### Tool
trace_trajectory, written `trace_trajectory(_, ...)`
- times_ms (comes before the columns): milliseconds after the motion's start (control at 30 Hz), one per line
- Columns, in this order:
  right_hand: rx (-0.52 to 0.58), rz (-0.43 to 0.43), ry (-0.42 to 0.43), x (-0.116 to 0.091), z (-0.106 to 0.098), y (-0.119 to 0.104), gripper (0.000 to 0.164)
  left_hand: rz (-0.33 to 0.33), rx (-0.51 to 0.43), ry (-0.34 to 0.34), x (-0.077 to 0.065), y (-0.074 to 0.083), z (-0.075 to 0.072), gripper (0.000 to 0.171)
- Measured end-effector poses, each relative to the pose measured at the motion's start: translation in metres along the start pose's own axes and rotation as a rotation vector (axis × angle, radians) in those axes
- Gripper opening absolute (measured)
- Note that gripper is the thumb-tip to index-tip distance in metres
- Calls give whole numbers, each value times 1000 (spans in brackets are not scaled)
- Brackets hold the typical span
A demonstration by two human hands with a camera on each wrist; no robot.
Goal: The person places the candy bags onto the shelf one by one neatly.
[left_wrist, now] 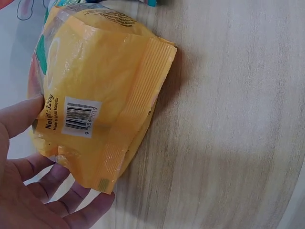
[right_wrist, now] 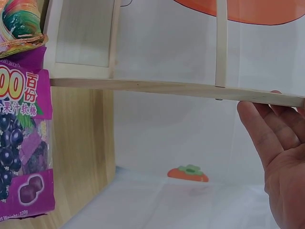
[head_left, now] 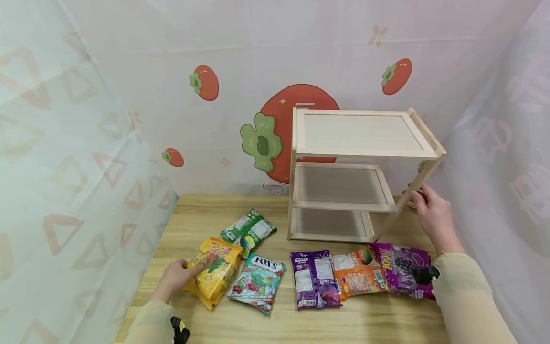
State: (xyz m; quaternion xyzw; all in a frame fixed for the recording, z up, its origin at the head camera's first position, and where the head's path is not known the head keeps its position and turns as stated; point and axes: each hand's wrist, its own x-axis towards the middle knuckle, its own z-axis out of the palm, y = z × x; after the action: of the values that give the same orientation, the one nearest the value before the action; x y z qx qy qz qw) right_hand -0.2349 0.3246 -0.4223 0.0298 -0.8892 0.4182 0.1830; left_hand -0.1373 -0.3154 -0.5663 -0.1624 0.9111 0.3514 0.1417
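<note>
In the head view, my left hand (head_left: 176,278) grips the left side of a yellow bag of candy (head_left: 218,272) marked 100. The left wrist view shows the thumb on the bag's barcode side (left_wrist: 78,138) and the other fingers behind its lower edge. On the right, my right hand (head_left: 434,219) holds the front right upright of a three-tier wooden rack (head_left: 365,133). The right wrist view has its fingers on that wooden upright (right_wrist: 167,88); part of them is hidden behind the wood. All the rack's tiers hold nothing.
Beside the yellow bag lie a green candy bag (head_left: 258,228) and a Fox's mint candy bag (head_left: 258,282). A purple Fox's bag (head_left: 313,279), an orange bag (head_left: 358,272) and a purple grape candy bag (head_left: 399,263) lie before the rack. Printed cloth (head_left: 232,119) hangs behind the table (head_left: 193,210).
</note>
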Motion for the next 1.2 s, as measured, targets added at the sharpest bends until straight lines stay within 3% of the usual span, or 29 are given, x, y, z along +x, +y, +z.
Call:
trace_trajectory(200, 2, 6, -1, 0, 1, 0, 38, -16, -6, 21, -5, -1, -2, 62)
trace_trajectory(433, 5, 11, 1, 0, 2, 1, 39, 41, -16, 100, -5, 0, -1, 34)
trace_trajectory(567, 15, 17, -6, 0, 2, 1, 40, 33, -43, 132, -5, -1, 0, 24)
trace_trajectory(833, 8, 16, -5, 0, 1, 2, 39, 30, -158, 161, -3, -5, -2, 21)
trace_trajectory(1200, 11, 36, -25, -1, 1, 1, 39, 35, -121, 226, -6, -2, -18, 23)
